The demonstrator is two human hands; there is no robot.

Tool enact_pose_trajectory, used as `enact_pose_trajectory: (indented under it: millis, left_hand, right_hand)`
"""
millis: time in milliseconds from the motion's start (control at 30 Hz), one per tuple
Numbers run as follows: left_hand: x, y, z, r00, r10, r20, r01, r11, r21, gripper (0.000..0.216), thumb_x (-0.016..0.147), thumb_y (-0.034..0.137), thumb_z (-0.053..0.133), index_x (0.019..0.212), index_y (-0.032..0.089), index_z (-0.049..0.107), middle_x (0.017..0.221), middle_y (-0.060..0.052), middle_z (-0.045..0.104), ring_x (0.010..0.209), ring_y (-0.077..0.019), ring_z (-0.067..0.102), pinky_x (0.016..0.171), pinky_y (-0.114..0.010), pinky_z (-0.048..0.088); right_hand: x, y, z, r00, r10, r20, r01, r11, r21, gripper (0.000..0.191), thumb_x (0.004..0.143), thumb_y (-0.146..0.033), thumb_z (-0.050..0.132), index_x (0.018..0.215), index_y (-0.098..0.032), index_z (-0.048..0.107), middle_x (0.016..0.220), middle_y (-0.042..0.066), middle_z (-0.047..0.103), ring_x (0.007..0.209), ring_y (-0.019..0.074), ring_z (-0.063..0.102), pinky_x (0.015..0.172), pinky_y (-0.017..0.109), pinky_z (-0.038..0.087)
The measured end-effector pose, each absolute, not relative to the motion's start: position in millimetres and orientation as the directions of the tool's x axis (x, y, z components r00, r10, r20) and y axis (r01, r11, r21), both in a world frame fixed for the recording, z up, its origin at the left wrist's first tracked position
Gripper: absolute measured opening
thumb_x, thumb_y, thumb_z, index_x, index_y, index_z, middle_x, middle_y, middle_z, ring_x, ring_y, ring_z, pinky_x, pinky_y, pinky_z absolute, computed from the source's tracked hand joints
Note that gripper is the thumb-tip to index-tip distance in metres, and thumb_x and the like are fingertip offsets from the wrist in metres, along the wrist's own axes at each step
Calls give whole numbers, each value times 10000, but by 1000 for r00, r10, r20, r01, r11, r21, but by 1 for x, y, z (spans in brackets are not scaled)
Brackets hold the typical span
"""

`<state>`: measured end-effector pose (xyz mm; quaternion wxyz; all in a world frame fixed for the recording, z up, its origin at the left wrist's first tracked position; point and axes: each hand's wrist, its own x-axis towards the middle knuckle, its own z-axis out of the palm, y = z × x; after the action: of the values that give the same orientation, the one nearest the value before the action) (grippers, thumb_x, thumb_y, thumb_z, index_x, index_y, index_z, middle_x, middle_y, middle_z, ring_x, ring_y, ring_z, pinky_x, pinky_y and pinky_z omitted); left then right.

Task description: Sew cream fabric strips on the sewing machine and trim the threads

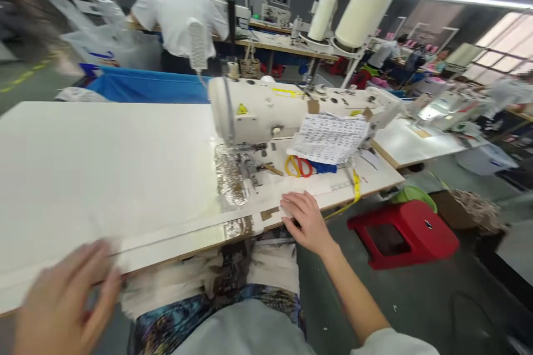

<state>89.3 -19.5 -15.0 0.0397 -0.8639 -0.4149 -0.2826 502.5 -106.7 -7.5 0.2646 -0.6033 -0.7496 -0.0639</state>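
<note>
My right hand (306,219) lies flat with fingers stretched out on the front edge of the white sewing table (104,166), just right of the needle area. My left hand (66,302) is blurred at the lower left, fingers spread, by the table's near edge, where a strip of white fabric (179,236) lies. The white sewing machine (266,108) stands ahead, with shiny tape (229,177) on the bed under its head. Patterned and white cloth (233,277) hangs over my lap below the table edge.
Scissors with yellow and red handles (297,166), a printed paper sheet (331,136) and a yellow measuring tape (355,188) lie right of the machine. A red stool (403,233) stands on the floor at right. A person in a white shirt (175,11) works behind. Large thread cones (368,0) rise above.
</note>
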Motion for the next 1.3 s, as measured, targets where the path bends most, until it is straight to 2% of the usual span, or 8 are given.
enact_pose_trajectory:
  millis: [200, 400, 533, 633, 800, 1000, 1167, 1300]
  left_hand:
    - [88, -17, -30, 580, 673, 459, 742, -669, 45, 621, 1001, 406, 382, 1561, 215, 194, 1373, -188, 546, 1210, -393, 554, 1061, -608, 382]
    - [71, -14, -24, 615, 609, 500, 682, -730, 50, 424, 970, 316, 523, 1360, 155, 483, 1228, -167, 637, 1041, -310, 621, 888, -428, 489]
    - [63, -23, -13, 496, 763, 415, 650, -643, 405, 190, 972, 346, 502, 996, 215, 637, 952, -70, 698, 852, -234, 642, 700, -313, 482]
    - [66, -33, 0, 379, 925, -6, 593, -237, 770, 366, 954, 522, 465, 828, 208, 604, 679, -13, 583, 585, -167, 523, 501, -247, 373]
    - [96, -39, 23, 477, 819, -321, 359, 152, 921, 496, 874, 670, 506, 761, 187, 531, 617, 28, 433, 537, -119, 391, 474, -210, 300]
    - [125, -37, 41, 629, 757, -178, 287, -13, 958, 426, 920, 593, 486, 919, 181, 598, 722, 6, 497, 631, -130, 422, 527, -211, 326]
    - [127, -34, 41, 616, 773, -151, 301, -54, 952, 380, 928, 541, 511, 851, 176, 584, 651, 40, 408, 581, -104, 345, 515, -219, 265]
    - [129, -29, 41, 617, 782, -90, 259, -94, 961, 387, 923, 500, 521, 733, 163, 534, 653, 36, 404, 597, -101, 351, 534, -226, 266]
  right_hand:
    - [506, -101, 2, -334, 871, 361, 919, 385, -80, 422, 952, -362, 552, 1325, -167, 525, 1238, 156, 617, 1138, 289, 556, 953, 466, 488]
    - [502, -105, 15, -397, 856, 331, 898, 437, -55, 154, 978, -210, 464, 944, -163, 607, 913, 99, 645, 845, 219, 570, 740, 343, 475]
    - [487, -109, 37, -268, 945, 188, 916, 310, -255, 189, 986, -258, 432, 885, -188, 575, 736, 27, 594, 658, 163, 539, 610, 288, 410]
    - [466, -108, 56, -162, 987, -3, 795, 129, -593, 274, 984, -290, 438, 1232, -202, 515, 629, -64, 482, 513, 110, 468, 516, 234, 370]
    - [418, -93, 84, -375, 909, -183, 567, 68, -821, 275, 962, -279, 452, 1155, -207, 633, 730, -25, 618, 590, 105, 614, 557, 212, 441]
    - [377, -73, 96, -683, 726, -83, 674, 582, -456, 505, 845, -26, 426, 1319, -165, 529, 964, 42, 722, 806, 147, 645, 684, 247, 424]
    - [358, -65, 106, -772, 635, 15, 633, 767, 102, 224, 847, -20, 467, 798, -185, 611, 662, 3, 574, 630, 146, 484, 568, 294, 285]
    - [343, -62, 129, -829, 549, 108, 558, 795, 237, 208, 812, -38, 541, 668, -188, 550, 859, 64, 599, 863, 200, 510, 716, 337, 347]
